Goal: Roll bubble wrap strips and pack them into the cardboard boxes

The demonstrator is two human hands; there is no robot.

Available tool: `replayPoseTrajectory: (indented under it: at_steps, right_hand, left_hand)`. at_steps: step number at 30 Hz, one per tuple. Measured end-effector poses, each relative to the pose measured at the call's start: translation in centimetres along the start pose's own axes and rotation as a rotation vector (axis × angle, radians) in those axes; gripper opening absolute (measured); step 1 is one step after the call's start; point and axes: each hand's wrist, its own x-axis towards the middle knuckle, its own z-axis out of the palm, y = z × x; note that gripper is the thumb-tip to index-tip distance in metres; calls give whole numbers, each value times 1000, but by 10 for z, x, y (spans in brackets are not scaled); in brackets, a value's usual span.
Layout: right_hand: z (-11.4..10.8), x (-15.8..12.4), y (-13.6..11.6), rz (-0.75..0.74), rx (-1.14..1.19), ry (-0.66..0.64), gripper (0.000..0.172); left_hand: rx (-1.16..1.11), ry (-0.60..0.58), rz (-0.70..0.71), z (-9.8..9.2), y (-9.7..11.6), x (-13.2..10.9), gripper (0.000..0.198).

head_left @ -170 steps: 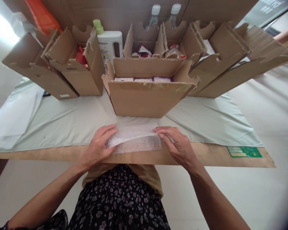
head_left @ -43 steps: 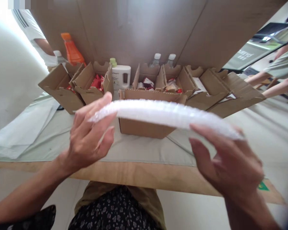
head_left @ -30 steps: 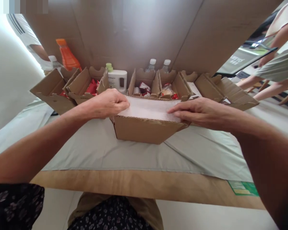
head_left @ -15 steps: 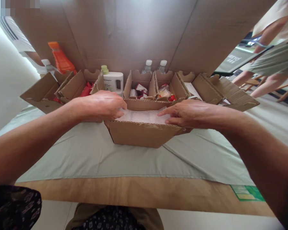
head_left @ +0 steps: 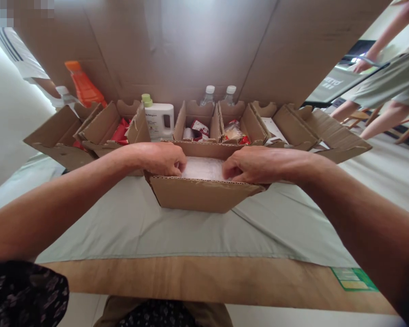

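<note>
An open cardboard box (head_left: 194,194) stands in front of me on the cloth. Inside lies a whitish, translucent plastic wrapping (head_left: 203,168), perhaps bubble wrap; whatever is under it is hidden. My left hand (head_left: 163,158) reaches in over the left side, its fingers curled down at the wrapping's left edge. At the opposite edge, my right hand (head_left: 247,163) has its fingers bent inward and closed against the same wrapping. Both sets of fingertips are partly hidden inside the box.
Behind the box runs a row of cardboard bins (head_left: 199,113) holding small packages. A white jug (head_left: 159,120), an orange bottle (head_left: 85,86) and clear bottles (head_left: 208,95) stand there. A tall cardboard panel (head_left: 191,45) closes the back. Another person (head_left: 391,81) is at the right.
Both hands have lowered into the box, and their fingers have curled in on the wrapping. The person at the right has shifted an arm.
</note>
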Motion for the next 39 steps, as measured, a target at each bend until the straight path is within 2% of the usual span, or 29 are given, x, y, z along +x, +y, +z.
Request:
replayPoseTrajectory:
  at_steps: [2, 3, 6, 10, 11, 12, 14, 16, 17, 18, 19, 20, 22, 24, 26, 28, 31, 34, 37, 39]
  right_hand:
    - [-1, 3, -13, 0, -144, -290, 10]
    - [-1, 5, -19, 4, -210, -358, 9]
    - [-1, 9, -28, 19, -295, -329, 9]
    - [-7, 1, -21, -2, -231, -347, 8]
    - [-10, -7, -17, -46, -184, -286, 11]
    - [-13, -18, -14, -87, -123, -171, 14]
    - [-17, -49, -6, -98, -1, 201, 17]
    - [-10, -85, 2, 32, 99, 579, 18]
    - [-1, -101, 7, 117, 138, 703, 17]
    - [12, -114, 11, 183, 199, 768, 17]
    - [28, -123, 16, 233, 280, 786, 20]
    - [46, -127, 19, 255, 365, 755, 26]
    - [83, -123, 22, 239, 541, 642, 52]
    - [115, -109, 19, 199, 669, 566, 70]
    - [136, -92, 10, 172, 749, 544, 75]
    - [146, -81, -2, 165, 788, 563, 75]
    - [143, -81, -20, 181, 757, 630, 73]
    - [121, -94, -38, 172, 667, 717, 63]
    - [94, -108, -56, 97, 599, 831, 53]
    - [88, -116, -65, 80, 566, 868, 49]
  left_hand:
    - [28, 14, -8, 6, -3, 4, 6]
    - [57, 37, -3, 9, -5, 5, 7]
    - [137, 73, 29, 15, -10, 7, 10]
    - [122, 21, 51, 6, -10, 2, 16]
    - [97, 47, 74, 3, -9, -4, 17]
    - [54, 121, 96, 1, -7, -13, 18]
    - [-99, 404, 124, 6, -6, -37, 19]
    - [-333, 763, 105, 26, -10, -63, 21]
    - [-458, 892, 82, 41, -15, -73, 26]
    - [-578, 1002, 51, 60, -21, -81, 35]
    - [-671, 1052, 3, 81, -28, -84, 47]
    - [-744, 1014, -44, 102, -34, -84, 61]
    - [-862, 958, -64, 140, -42, -73, 84]
    - [-935, 917, -25, 166, -41, -55, 92]
    - [-979, 920, 14, 179, -33, -38, 93]
    - [-1012, 932, 24, 182, -22, -29, 90]
    - [-1020, 927, 21, 178, -8, -33, 79]
    - [-943, 996, 53, 163, 5, -56, 74]
    - [-868, 1097, 96, 147, 17, -83, 73]
    - [-857, 1125, 90, 145, 24, -96, 71]
